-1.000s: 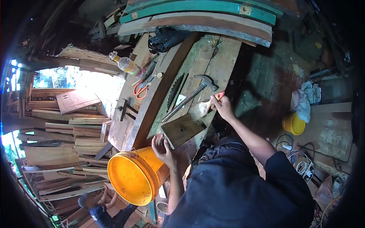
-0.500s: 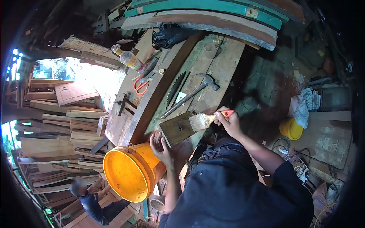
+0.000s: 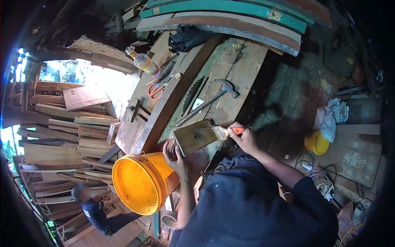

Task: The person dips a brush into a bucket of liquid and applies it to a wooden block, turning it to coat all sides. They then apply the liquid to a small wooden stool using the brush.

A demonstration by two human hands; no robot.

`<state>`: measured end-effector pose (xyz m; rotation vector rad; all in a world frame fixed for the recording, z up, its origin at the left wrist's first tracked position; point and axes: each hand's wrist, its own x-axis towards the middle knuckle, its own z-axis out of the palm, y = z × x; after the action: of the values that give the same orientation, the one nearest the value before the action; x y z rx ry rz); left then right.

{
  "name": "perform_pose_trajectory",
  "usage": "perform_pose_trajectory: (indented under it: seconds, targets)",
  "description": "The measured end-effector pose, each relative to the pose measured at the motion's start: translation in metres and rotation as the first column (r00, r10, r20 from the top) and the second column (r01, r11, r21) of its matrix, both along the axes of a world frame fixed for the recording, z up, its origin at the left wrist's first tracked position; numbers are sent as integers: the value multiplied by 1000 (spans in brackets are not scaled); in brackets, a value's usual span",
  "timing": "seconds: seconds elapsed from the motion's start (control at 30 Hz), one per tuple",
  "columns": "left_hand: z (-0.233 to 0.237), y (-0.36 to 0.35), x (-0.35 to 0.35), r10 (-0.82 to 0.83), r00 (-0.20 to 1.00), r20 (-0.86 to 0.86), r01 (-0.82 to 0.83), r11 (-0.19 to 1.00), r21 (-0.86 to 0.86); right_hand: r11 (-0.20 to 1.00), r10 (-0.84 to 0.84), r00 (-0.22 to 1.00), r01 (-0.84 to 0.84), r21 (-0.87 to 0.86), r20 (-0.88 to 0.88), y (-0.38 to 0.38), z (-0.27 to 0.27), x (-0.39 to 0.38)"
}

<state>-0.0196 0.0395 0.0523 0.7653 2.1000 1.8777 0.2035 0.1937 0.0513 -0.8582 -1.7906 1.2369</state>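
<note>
A short wooden board (image 3: 195, 136) with a dark spot near its middle lies tilted at the near end of the workbench. Its left end is held by my left hand (image 3: 176, 157), whose fingers are curled at the edge. My right hand (image 3: 246, 140) is closed around the red handle of a paintbrush (image 3: 222, 133). The pale bristles meet the board's right end. Just beyond the board lies a claw hammer (image 3: 210, 101), its head pointing away to the right. A yellow bucket (image 3: 166, 175) rests tipped beside my left hand, its open mouth facing left.
On the bench (image 3: 253, 68) are a saw blade (image 3: 192, 95), orange-handled scissors (image 3: 156, 91), a bottle (image 3: 146, 64) and a black plastic bag (image 3: 189, 39). Stacked planks fill the left side, where another person (image 3: 96, 214) stands. Cables (image 3: 325, 185) lie at the right, below a yellow pail (image 3: 317, 142).
My right hand has drawn the paintbrush across the board to its right end and slightly towards me. My left hand stays at the board's left edge. The view has shifted a little.
</note>
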Motion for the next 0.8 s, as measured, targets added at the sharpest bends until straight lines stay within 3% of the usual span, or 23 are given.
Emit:
perform_pose_trajectory:
  seconds: [0.07,0.13,0.17,0.2,0.27,0.3,0.4,0.47,0.5,0.53,0.6,0.73,0.8]
  targets:
    - [-4,-1,-3,-19,1000,15,18,1000,7,998,43,999,-44,54,22,-1,1,-3]
    - [-6,0,-2,3,1000,25,-3,1000,11,890,23,956,-153,-430,-292,-4,7,-9]
    - [-5,-1,-2,8,1000,28,-8,1000,7,962,74,972,-128,-241,-222,2,5,-11]
    - [-5,-2,-2,12,999,31,-12,1000,2,962,72,973,-126,-241,-219,5,-5,-12]
    - [-7,-3,-4,24,1000,9,-24,999,-21,905,39,988,-98,-413,-150,11,-37,-16]
    - [-11,-7,-7,26,999,-37,-28,999,-44,842,-62,971,-74,-534,-233,15,-52,-16]
    - [-25,-17,-14,14,998,-62,-16,999,-33,861,-132,977,30,-508,-167,31,-53,-2]
    - [-26,-24,-11,73,993,92,-61,990,-127,877,-185,965,78,-474,-185,40,-50,8]
    - [-38,-35,-18,92,951,296,-45,986,-161,876,-209,957,92,-474,-202,43,-49,13]
    - [-40,-35,-19,94,950,296,-48,986,-160,875,-232,948,105,-474,-219,46,-46,17]
    - [-44,-40,-21,70,876,478,-47,997,-60,884,-231,955,125,-451,-187,49,-40,21]
    - [-44,-35,-27,75,976,207,-19,965,-260,888,-194,968,105,-447,-158,50,-36,20]
    - [-41,-30,-25,118,960,255,-34,950,-310,883,-181,970,86,-462,-165,51,-43,15]
